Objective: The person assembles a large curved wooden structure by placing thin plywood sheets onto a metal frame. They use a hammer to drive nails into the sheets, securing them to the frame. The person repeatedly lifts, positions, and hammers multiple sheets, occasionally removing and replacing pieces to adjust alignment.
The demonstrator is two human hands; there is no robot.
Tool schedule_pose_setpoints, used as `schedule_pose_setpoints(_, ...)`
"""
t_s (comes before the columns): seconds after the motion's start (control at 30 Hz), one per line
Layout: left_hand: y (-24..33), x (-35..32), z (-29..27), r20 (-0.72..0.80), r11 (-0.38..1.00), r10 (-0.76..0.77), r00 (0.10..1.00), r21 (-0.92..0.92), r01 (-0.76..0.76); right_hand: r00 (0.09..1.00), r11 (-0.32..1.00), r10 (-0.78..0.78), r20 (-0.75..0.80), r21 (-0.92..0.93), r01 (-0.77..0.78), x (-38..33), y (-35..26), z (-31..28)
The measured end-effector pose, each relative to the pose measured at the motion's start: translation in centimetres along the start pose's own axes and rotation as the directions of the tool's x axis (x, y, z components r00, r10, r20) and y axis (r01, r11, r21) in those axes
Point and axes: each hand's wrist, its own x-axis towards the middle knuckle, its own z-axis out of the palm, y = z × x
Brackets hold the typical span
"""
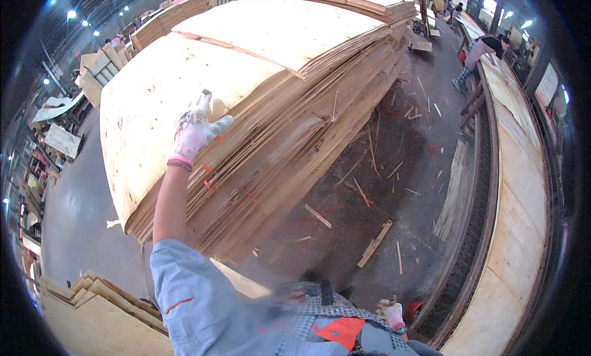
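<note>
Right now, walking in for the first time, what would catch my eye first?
Probably the huge stack of thin wood sheets filling the upper middle, with the person's gloved left hand, fingers spread, at its edge. Next, the long bench curving down the right side, and the broken wood strip on the dark floor between them.

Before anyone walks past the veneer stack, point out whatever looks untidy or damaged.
Loose wood strips litter the dark floor right of the veneer stack, scattered rather than piled; the stack's edges also look ragged.
</note>
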Motion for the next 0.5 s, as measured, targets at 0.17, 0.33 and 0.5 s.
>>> schedule_pose_setpoints(0.17,0.8,-0.1,-2.1,0.003,0.994,-0.107,0.994,0.009,0.107,0.995,0.944,-0.098,-0.012,-0.319,0.089,-4.0,0.1,5.3)
schedule_pose_setpoints(0.33,1.5,0.5,-1.0,-0.109,0.988,-0.065,0.992,0.131,0.079,0.997,0.915,-0.076,0.005,-0.397,0.072,-3.2,2.7,2.4)
schedule_pose_setpoints(0.5,-1.2,1.4,2.6,-0.154,0.807,0.208,0.966,0.585,-0.081,0.970,0.994,0.011,0.243,0.101,-0.037,0.4,8.1,-2.7)
